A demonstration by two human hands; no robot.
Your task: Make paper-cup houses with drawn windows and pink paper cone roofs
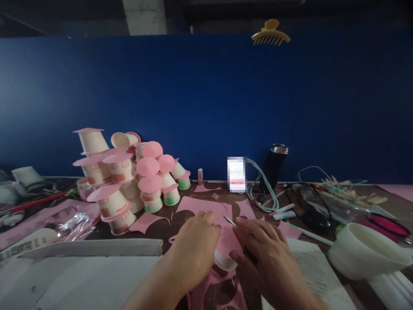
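Pink paper [228,241] lies over a white paper cup [226,261] between my hands, low in the middle of the head view. My left hand [198,241] is closed at the paper's left edge, its fingers curled down on it. From the right, my right hand [266,247] wraps round a thin metal-tipped tool [229,220]. Its point sticks out past the fingers over the paper. Most of the tool lies hidden under the palm, so its exact kind does not show.
Stacked paper cups [118,202] with pink tops stand at the left. A cardboard box lid [97,275] lies front left. At the right are a black flask [274,170], a coiled cable [271,196], markers [284,214] and a white bowl [364,254]. Pink scraps [150,221] litter the table.
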